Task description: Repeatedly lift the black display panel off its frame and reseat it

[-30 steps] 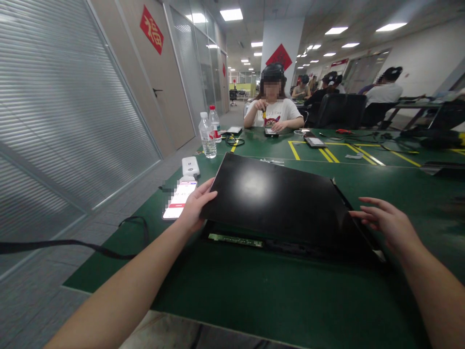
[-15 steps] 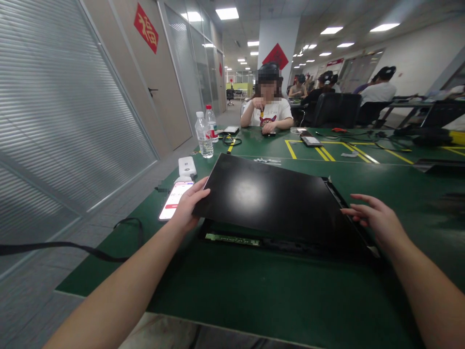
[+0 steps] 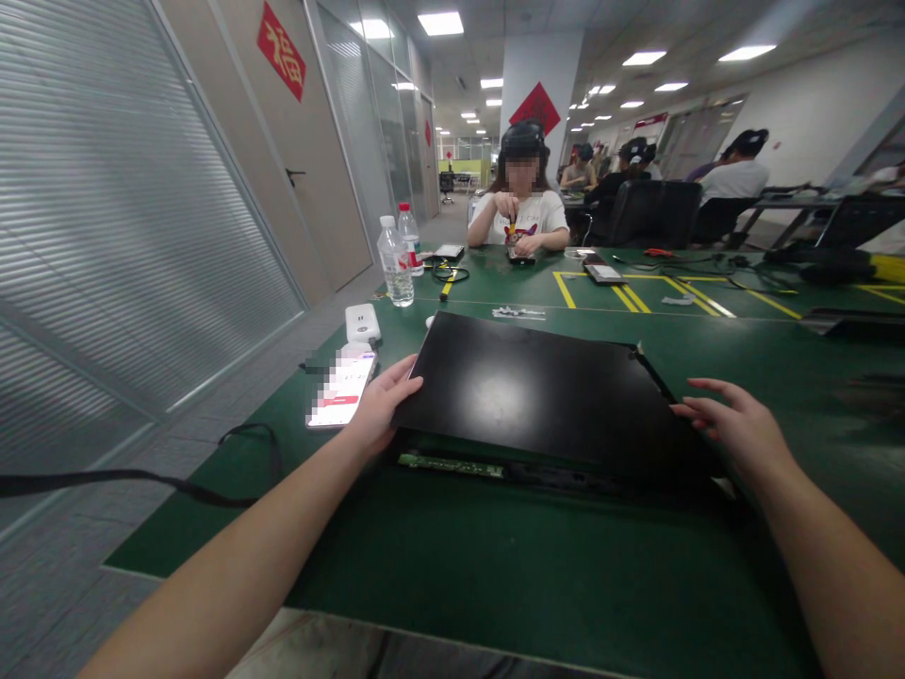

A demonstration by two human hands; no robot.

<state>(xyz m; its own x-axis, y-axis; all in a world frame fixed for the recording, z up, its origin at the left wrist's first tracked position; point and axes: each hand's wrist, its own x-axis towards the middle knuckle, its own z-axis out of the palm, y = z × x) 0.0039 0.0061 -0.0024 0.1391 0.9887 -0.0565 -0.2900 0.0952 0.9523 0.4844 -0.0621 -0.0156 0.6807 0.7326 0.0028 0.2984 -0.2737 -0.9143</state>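
A glossy black screen panel (image 3: pixel 544 387) lies tilted over a dark frame (image 3: pixel 566 479), its left side raised. Along the frame's near edge a green circuit strip (image 3: pixel 451 466) shows. My left hand (image 3: pixel 386 401) grips the panel's left edge, thumb on top and fingers partly hidden beneath. At the right edge is my right hand (image 3: pixel 739 424), its fingers apart and stretched toward the panel; the fingertips are at or touching the edge. What lies under the panel is hidden.
Left of the panel lie a lit phone (image 3: pixel 343 391) and a white power bank (image 3: pixel 363 323). Two bottles (image 3: pixel 396 262) stand behind them on the green table (image 3: pixel 495 566). Across it, a person (image 3: pixel 519 212) works with a yellow-handled tool. A black strap (image 3: pixel 141 486) hangs at left.
My left hand has lowered the panel's left side and shifted it slightly right, so the panel lies flatter. My right hand stays by the right edge, nearly unmoved.
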